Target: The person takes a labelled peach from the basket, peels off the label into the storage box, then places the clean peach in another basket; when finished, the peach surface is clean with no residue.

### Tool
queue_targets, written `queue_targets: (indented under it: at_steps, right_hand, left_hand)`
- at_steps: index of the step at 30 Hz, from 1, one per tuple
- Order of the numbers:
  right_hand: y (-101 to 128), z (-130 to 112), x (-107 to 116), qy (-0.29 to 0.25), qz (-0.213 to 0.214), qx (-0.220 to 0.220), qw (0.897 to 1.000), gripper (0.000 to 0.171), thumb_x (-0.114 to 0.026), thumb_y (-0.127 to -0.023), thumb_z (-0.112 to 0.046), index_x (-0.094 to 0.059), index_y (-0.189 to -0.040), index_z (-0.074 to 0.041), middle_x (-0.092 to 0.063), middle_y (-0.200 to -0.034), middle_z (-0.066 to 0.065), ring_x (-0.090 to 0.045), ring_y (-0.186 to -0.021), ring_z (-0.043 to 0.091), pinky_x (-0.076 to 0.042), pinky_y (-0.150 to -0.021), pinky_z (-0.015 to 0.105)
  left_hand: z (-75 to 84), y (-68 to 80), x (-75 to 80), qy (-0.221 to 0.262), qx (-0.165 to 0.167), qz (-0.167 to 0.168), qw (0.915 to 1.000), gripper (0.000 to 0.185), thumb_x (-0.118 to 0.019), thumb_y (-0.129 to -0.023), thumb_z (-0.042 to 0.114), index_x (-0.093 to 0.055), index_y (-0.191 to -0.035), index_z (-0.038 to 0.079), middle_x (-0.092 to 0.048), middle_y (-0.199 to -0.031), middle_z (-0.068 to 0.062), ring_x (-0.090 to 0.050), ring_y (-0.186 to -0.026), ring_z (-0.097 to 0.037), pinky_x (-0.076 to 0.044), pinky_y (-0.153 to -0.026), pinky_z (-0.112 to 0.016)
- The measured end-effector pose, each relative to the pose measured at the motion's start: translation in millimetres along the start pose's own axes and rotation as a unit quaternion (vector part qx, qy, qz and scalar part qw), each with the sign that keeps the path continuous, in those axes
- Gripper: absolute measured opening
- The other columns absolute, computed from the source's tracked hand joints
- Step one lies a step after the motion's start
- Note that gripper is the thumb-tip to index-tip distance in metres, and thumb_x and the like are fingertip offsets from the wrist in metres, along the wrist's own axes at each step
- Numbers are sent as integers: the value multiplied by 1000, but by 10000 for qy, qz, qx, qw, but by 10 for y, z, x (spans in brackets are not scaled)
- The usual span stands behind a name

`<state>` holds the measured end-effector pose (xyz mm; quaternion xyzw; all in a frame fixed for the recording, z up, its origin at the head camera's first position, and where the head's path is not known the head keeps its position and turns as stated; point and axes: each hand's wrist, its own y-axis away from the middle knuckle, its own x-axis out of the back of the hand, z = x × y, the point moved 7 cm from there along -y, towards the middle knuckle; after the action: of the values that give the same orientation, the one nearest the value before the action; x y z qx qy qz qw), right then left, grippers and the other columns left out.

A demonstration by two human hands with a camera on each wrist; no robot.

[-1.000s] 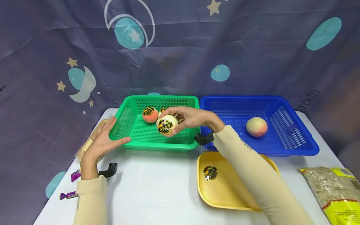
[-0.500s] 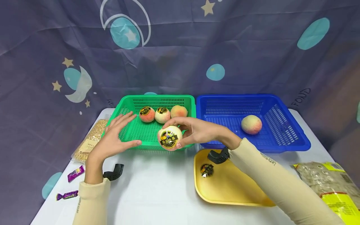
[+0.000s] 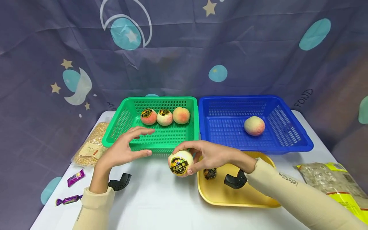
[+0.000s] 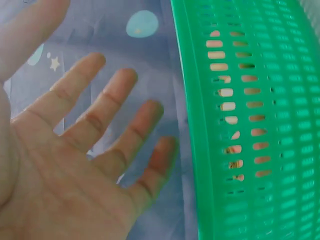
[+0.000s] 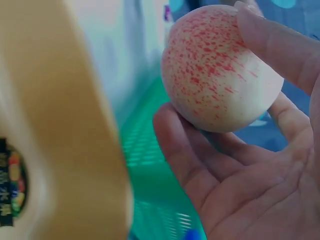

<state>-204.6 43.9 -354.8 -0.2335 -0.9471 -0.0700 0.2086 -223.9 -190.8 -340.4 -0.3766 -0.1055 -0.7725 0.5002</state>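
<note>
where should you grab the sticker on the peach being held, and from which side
Take the sticker at its edge, from the left with the open left hand. The right hand grips the peach from its right and back, fingers curled round it, so the label faces front and its left rim lies uncovered.

The left hand (image 4: 65, 165) fills the left of the view, palm up to the camera, its fingers (image 4: 117, 107) spread and straight, holding nothing. Just to its right rises the slotted wall of the green basket (image 4: 260, 125), with patterned cloth (image 4: 135, 45) behind.
</note>
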Motion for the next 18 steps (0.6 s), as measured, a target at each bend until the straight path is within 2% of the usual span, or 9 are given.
queue_targets:
  at_steps: [5,7,13,18]
  right_hand:
    - [-18,112,-121,322,-130,-37,9994,58,-83,-85,-16,-59,-138,-22,-64,-129,-2,-62,-104,13,-56,-87,38]
    - [-38,159,-170,479,-216,-71,9986,56,-84,-85,-19,-60,-135,-24,-66,-125,-6,-60,-104,11,-54,-90,40]
    - [-107,279,-287,805,-416,-272,9955,52,-84,-84,-24,-61,-130,-28,-65,-118,-12,-59,-102,6,-52,-96,35]
    - [-156,322,-346,1112,-487,-407,9918,52,-84,-84,-21,-60,-130,-26,-66,-118,-8,-60,-102,6,-52,-92,27]
  left_hand:
    - [66,17,-110,475,-260,-536,9971,56,-84,-85,18,-64,-136,22,-67,-130,0,-63,-111,-17,-51,-94,-37]
    - [80,34,-169,647,-258,-848,9940,53,-83,-86,16,-64,-136,19,-68,-129,-3,-65,-108,-16,-52,-94,-35]
    - [90,103,-372,811,-97,-1945,9775,50,-78,-91,23,-61,-138,18,-66,-133,-1,-66,-109,-15,-55,-97,-40]
    - [47,136,-513,686,143,-2552,9643,57,-76,-92,30,-56,-144,19,-60,-143,-3,-66,-116,-24,-54,-100,-44]
